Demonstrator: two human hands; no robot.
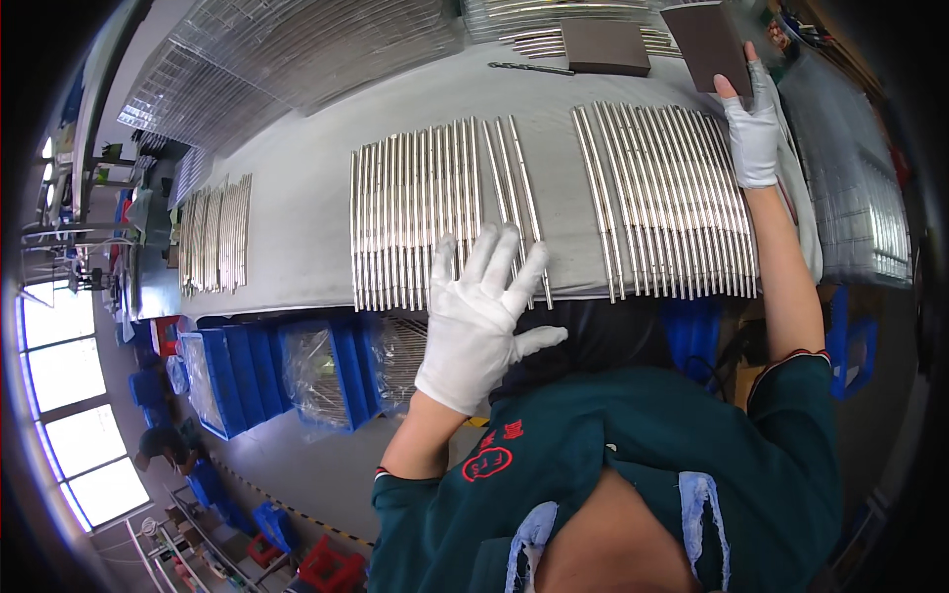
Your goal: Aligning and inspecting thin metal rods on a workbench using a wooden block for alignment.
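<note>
My left hand [474, 336], in a white glove, is open with its fingers spread over the near ends of the middle row of shiny metal rods [413, 212] and a few rods set apart [509, 183] beside it. At the far right, my right hand [755, 133], in a glove that leaves the thumb and a fingertip bare, grips a dark brown rectangular block [704, 44]. Below that hand lies a second row of metal rods [672, 198], side by side on the grey cloth-covered table [297, 208]. A shorter row of rods [215, 237] lies at the left.
Another brown block [605, 46] rests on rods at the back, by a dark drill bit [531, 68]. Clear plastic trays [277, 59] are stacked at the back left, with more clear plastic [855, 188] at the right. Blue bins [232, 381] stand below the table's front edge.
</note>
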